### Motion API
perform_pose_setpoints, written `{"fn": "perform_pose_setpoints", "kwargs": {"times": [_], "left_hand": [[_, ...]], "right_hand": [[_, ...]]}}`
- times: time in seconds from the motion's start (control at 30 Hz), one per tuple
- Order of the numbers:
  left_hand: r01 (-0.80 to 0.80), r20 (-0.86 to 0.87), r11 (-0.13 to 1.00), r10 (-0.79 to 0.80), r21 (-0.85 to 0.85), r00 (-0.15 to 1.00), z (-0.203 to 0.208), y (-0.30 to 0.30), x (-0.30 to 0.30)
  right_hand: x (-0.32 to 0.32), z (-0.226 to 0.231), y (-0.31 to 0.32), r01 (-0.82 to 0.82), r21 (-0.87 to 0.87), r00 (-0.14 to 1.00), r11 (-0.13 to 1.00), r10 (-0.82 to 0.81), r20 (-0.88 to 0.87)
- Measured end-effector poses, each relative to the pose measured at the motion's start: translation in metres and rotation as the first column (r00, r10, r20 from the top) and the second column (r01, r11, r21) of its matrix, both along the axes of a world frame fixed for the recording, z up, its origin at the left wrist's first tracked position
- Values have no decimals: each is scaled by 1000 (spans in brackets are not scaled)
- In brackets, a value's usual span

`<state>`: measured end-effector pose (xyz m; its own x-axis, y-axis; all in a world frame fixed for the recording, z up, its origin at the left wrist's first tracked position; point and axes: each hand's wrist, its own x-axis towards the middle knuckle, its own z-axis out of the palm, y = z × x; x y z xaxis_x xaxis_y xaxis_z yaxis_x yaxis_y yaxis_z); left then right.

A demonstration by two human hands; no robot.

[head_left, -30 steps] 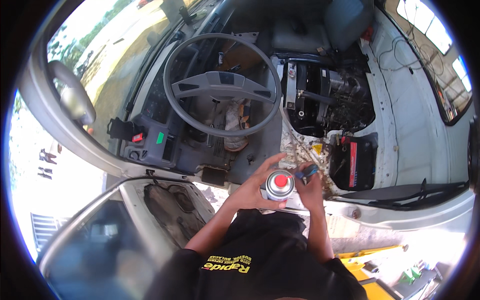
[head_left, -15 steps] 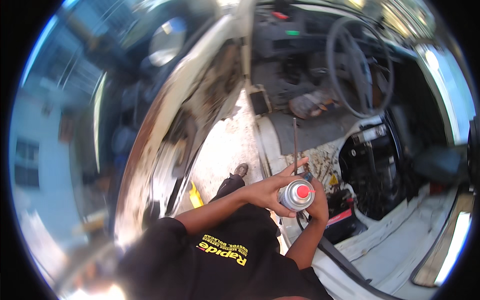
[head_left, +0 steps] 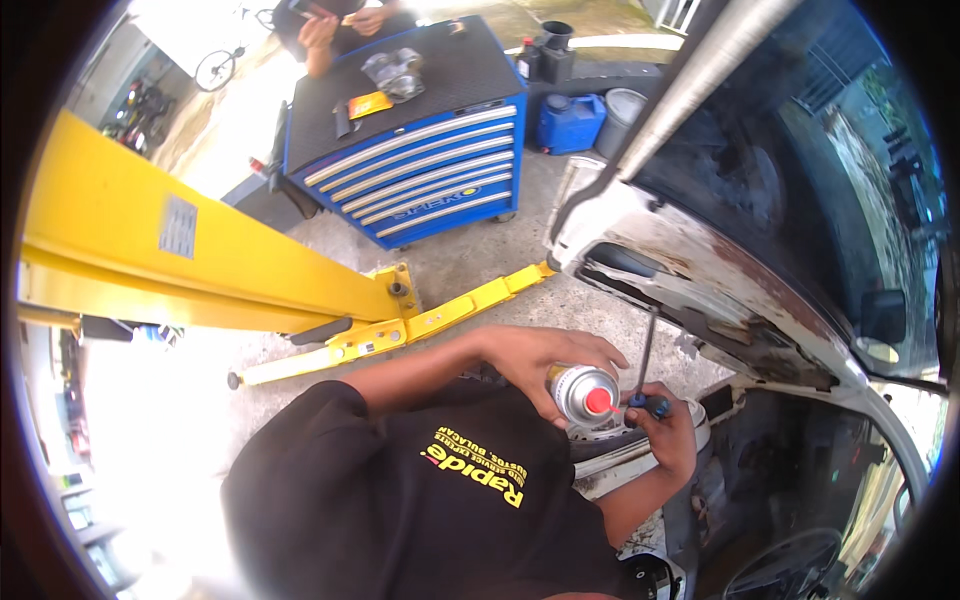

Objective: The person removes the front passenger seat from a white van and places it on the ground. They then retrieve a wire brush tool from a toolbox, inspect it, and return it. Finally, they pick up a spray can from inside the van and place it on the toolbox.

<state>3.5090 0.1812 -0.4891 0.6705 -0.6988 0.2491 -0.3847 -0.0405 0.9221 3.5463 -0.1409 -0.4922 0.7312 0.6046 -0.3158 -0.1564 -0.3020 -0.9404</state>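
Observation:
My left hand is wrapped round a silver spray can with a red cap and nozzle, held in front of my chest. Close beside it, my right hand grips a screwdriver by its blue and black handle, the long thin shaft pointing away from me. The can's red nozzle is near the screwdriver's handle; whether they touch, I cannot tell. Beyond both hands is the open, rusty vehicle door.
A yellow lift column stands at the left, its arm stretching low across the concrete floor. Farther off are a blue tool cabinet, a blue jerrycan and another person's hands. The vehicle's steering wheel shows at lower right.
My view has turned left, from the vehicle's interior to the tool cabinet and lift. Both hands still hold their things, and the screwdriver's handle now shows more clearly.

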Motion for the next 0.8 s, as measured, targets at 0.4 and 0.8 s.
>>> {"fn": "perform_pose_setpoints", "kwargs": {"times": [0.4,0.8], "left_hand": [[-994,-258,113,960,-9,112,-24,223,-190],[-886,-318,-446,827,129,-463,-31,242,-206]], "right_hand": [[79,-28,407,-115,250,991,961,128,-34],[379,-77,733,-36,-23,992,999,33,-120]]}}
